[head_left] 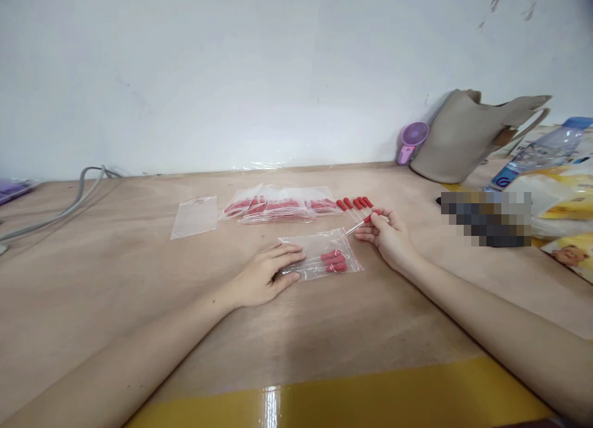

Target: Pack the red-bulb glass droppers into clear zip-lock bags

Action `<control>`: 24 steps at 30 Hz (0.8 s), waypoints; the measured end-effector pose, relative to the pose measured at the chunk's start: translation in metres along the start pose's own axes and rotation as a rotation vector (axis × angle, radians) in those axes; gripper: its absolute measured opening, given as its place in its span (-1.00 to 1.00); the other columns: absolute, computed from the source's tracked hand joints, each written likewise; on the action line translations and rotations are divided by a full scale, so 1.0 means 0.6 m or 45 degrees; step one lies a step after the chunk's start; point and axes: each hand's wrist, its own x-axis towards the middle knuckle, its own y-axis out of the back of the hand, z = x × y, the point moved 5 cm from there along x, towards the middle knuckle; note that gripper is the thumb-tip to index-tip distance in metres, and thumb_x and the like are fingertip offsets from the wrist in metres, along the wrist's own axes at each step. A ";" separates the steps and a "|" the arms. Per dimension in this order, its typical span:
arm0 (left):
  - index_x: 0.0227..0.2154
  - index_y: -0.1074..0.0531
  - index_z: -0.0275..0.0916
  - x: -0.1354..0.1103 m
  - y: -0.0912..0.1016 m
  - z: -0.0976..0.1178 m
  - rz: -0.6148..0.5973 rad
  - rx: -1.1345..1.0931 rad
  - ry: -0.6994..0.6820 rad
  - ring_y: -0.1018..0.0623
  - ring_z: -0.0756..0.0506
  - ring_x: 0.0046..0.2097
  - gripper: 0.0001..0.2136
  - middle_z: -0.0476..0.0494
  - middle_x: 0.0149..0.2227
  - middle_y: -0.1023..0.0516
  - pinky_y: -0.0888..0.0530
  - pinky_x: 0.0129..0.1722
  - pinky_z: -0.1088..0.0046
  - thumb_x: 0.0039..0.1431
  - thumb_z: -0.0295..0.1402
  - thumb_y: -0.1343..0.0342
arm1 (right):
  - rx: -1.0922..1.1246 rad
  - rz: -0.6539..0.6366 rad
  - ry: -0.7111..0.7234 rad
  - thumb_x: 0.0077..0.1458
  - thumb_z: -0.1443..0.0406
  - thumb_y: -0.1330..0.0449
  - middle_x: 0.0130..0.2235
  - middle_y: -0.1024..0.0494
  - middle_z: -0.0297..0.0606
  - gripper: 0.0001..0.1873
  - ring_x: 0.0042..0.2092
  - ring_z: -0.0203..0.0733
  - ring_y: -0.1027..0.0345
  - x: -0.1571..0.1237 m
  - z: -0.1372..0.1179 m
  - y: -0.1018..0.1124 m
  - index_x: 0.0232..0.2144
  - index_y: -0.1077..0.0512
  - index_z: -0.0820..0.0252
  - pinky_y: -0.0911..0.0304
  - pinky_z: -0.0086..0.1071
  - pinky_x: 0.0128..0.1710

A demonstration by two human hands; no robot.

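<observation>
A clear zip bag [311, 247] lies flat on the table with red-bulbed droppers [336, 260] inside. My left hand [266, 275] rests on the bag's left end, fingers stretched out and thumb apart. At the bag's upper right corner, my right hand [386, 238] pinches another dropper [356, 225] by its red bulb. Its thin tip points down-left at the bag's right edge; whether it is inside I cannot tell. Several loose droppers [356, 204] lie side by side just beyond my right hand. Farther back is a pile of filled bags [280, 205].
A flat bag with no droppers visible [194, 217] lies left of the pile. Grey cables [76, 199] run along the left. At the right stand a purple fan [414, 136], a beige handbag [467, 131] and a bottle [542, 153], near a blurred dark object [486, 221]. Yellow tape [352, 394] lines the front.
</observation>
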 end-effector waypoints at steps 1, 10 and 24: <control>0.08 -0.28 -0.19 0.000 0.001 0.001 0.003 -0.007 -0.006 -0.34 -0.15 0.14 -0.65 -0.20 0.12 -0.34 -0.22 0.17 0.14 0.25 -0.30 0.04 | -0.008 -0.037 -0.029 -0.06 0.24 -0.20 -0.54 -0.43 -0.49 -0.73 -0.53 -0.32 -0.42 -0.004 0.000 -0.003 -0.35 -0.17 0.10 -0.41 -0.41 -0.47; 0.15 -0.17 -0.19 0.000 0.003 0.003 0.013 -0.037 -0.011 -0.34 -0.13 0.13 -0.59 -0.19 0.11 -0.34 -0.20 0.18 0.16 0.25 -0.32 0.03 | -0.764 -0.459 0.018 -0.14 0.08 -0.27 -0.71 -0.27 -0.50 -0.67 -0.71 -0.47 0.04 -0.008 -0.001 0.006 -0.36 -0.45 0.17 0.14 -0.54 -0.75; 0.14 -0.18 -0.23 0.001 0.002 0.003 0.008 -0.016 0.008 -0.34 -0.14 0.14 -0.59 -0.22 0.12 -0.33 -0.21 0.18 0.17 0.24 -0.32 0.02 | -1.286 -0.557 0.599 -0.03 0.26 -0.18 -0.30 -0.48 -0.30 -0.88 -0.38 -0.26 -0.31 -0.016 -0.009 -0.029 -0.43 -0.54 0.06 -0.21 -0.34 -0.36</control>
